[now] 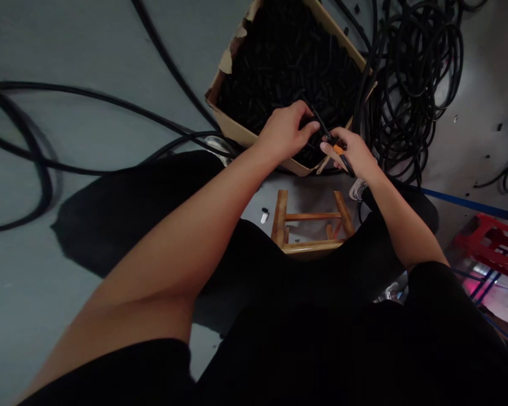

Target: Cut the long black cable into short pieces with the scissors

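My right hand (350, 151) is closed around a hand tool with an orange and black handle (338, 150); I cannot tell its exact kind. A thin dark length runs from the tool up and left toward my left hand (287, 128). The fingers of my left hand are bent inward above the near part of a cardboard box (237, 127), and what they hold is too dark to make out. Many short black tube-like pieces (292, 56) fill the box. Both hands are close together, over its near right corner.
Coils of black cable or hose (423, 62) lie right of the box, and thick black loops (88, 97) cross the floor at left. A small wooden stool (281, 217) stands between my legs. A red plastic stool (491, 242) is at far right, near a blue strip (469, 203).
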`<action>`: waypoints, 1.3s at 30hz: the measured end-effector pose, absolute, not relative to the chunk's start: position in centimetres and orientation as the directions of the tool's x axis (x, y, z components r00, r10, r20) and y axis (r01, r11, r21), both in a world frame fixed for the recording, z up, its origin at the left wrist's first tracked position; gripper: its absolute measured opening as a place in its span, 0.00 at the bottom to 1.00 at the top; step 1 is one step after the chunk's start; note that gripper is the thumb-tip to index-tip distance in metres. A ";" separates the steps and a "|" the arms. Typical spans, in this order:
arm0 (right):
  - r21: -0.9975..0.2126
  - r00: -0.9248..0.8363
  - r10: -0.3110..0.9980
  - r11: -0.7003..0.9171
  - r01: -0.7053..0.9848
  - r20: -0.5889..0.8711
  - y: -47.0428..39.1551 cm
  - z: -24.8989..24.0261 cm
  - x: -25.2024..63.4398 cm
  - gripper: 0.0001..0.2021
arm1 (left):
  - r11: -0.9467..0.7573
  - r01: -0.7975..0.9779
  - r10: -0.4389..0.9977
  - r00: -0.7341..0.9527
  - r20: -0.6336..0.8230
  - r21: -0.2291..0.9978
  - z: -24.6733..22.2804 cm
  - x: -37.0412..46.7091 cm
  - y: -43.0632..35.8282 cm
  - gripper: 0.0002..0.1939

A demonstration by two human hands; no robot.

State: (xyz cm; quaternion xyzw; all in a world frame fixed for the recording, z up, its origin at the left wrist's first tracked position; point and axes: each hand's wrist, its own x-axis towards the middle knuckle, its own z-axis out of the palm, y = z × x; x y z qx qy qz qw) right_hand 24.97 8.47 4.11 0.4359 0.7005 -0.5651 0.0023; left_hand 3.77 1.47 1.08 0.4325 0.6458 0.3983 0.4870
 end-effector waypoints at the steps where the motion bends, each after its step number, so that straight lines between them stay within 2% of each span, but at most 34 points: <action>1: -0.786 -0.617 0.617 -0.004 0.619 -0.489 8.4 4.0 25.0 0.37 | 0.303 0.191 0.949 -0.145 -0.279 0.934 1.1 4.0 1.4 0.07; 7: -0.755 -0.627 0.662 0.138 0.641 -0.411 8.3 3.8 25.0 0.35 | 0.296 0.323 0.955 -0.082 -0.285 0.899 1.3 4.3 1.5 0.05; 11: -0.752 -0.636 0.674 0.179 0.634 -0.375 8.4 4.1 25.1 0.38 | 0.298 0.286 0.955 -0.075 -0.288 0.911 1.7 3.4 1.7 0.08; 15: -0.773 -0.666 0.658 0.198 0.603 -0.352 8.6 4.4 25.7 0.39 | 0.327 0.131 0.943 0.020 -0.333 0.936 2.1 2.1 1.5 0.16; 18: -0.782 -0.699 0.633 0.230 0.579 -0.331 9.0 4.9 26.4 0.36 | 0.410 -0.042 0.908 0.111 -0.403 0.911 2.5 1.2 1.2 0.21; 22: -0.785 -0.746 0.584 0.277 0.554 -0.320 9.7 5.3 27.2 0.32 | 0.466 -0.283 0.879 0.045 -0.474 0.838 3.3 0.4 1.1 0.15; 25: -0.762 -0.789 0.536 0.362 0.537 -0.301 9.8 5.1 27.2 0.30 | 0.474 -0.393 0.852 -0.019 -0.522 0.788 3.4 0.7 1.4 0.12; 28: -0.712 -0.799 0.515 0.431 0.554 -0.310 9.6 5.0 26.9 0.29 | 0.507 -0.378 0.832 -0.021 -0.555 0.774 2.9 1.9 1.7 0.12; 33: -0.673 -0.781 0.525 0.446 0.591 -0.338 9.4 5.2 26.5 0.28 | 0.484 -0.285 0.857 -0.037 -0.514 0.828 1.4 3.5 2.1 0.13; 37: -0.712 -0.714 0.595 0.312 0.629 -0.369 9.4 5.0 26.5 0.25 | 0.410 -0.123 0.893 -0.150 -0.425 0.904 0.6 3.1 2.0 0.12; 39: -0.745 -0.672 0.615 0.197 0.637 -0.412 9.3 4.5 26.5 0.26 | 0.412 -0.060 0.899 -0.134 -0.416 0.909 0.4 2.8 1.8 0.14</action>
